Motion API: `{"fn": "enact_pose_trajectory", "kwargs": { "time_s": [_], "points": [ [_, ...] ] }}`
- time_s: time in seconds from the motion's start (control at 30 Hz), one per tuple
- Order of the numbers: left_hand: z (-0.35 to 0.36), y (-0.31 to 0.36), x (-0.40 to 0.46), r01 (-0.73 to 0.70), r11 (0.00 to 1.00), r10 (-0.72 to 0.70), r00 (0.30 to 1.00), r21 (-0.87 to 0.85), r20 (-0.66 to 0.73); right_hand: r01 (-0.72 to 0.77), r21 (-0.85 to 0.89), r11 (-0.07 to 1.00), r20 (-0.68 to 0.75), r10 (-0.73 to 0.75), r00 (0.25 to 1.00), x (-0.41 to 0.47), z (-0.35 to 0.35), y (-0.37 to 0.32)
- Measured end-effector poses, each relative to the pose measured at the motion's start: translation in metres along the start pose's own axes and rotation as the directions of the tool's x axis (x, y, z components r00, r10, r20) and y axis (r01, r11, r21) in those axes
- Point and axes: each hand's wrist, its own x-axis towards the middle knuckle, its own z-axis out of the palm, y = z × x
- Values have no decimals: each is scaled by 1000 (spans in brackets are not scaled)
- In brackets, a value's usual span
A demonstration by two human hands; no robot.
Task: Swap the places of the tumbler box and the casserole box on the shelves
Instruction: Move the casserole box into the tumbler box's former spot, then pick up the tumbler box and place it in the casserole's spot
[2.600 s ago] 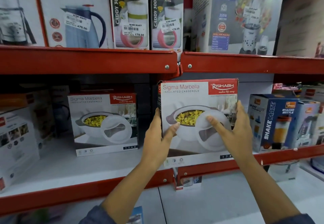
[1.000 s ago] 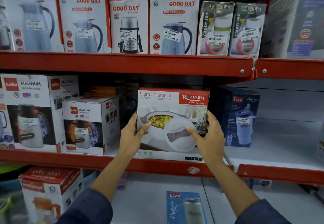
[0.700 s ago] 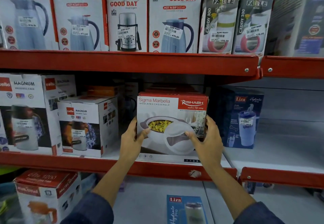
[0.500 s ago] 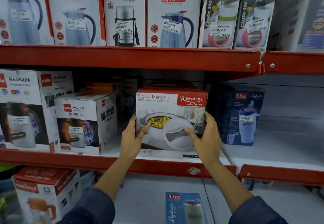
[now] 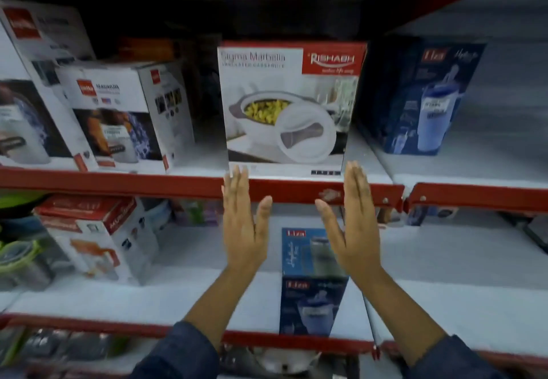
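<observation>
I face red-edged store shelves [image 5: 178,184] with white decks, stocked with boxed kitchenware. On the middle deck the casserole box [image 5: 289,105] stands upright at the front edge, between a white Magnum flask box [image 5: 124,114] on its left and a dark blue tumbler box [image 5: 421,94] on its right, apart from both. One deck down, a second blue tumbler box [image 5: 311,283] lies flat, end toward me. My left hand [image 5: 244,224] and right hand [image 5: 353,224] hang below the casserole box, palms facing each other, fingers straight, both released and holding nothing. Dark blue sleeves [image 5: 181,355] cover my forearms.
</observation>
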Motion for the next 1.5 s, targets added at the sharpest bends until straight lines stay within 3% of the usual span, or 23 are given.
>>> {"fn": "enact_pose_trajectory", "kwargs": {
  "time_s": [0.23,0.33,0.43,0.57,0.8,1.23,1.5],
  "points": [
    [13,-23,-119,212,977,-203,939,-3,279,-258,58,964,190,243,951,-113,6,29],
    [15,-28,-148,337,941,-315,855,19,412,-486,196,852,305,418,856,-141,6,29],
    [19,-33,-159,348,933,-344,791,90,506,-612,312,727,394,487,780,-149,5,28],
    [22,-30,-151,340,935,-344,800,102,492,-644,273,714,381,535,754,-135,-2,22],
    [9,1,-119,443,888,-346,822,-124,452,-660,370,654,327,573,752,-99,-26,-1],
    [-12,36,-110,616,765,-453,721,-186,524,-727,247,641,365,633,683,-116,-54,-1],
    [-17,68,-99,563,797,-392,757,-217,523,-663,302,685,272,605,749,-106,-83,-14]
  ]
}}
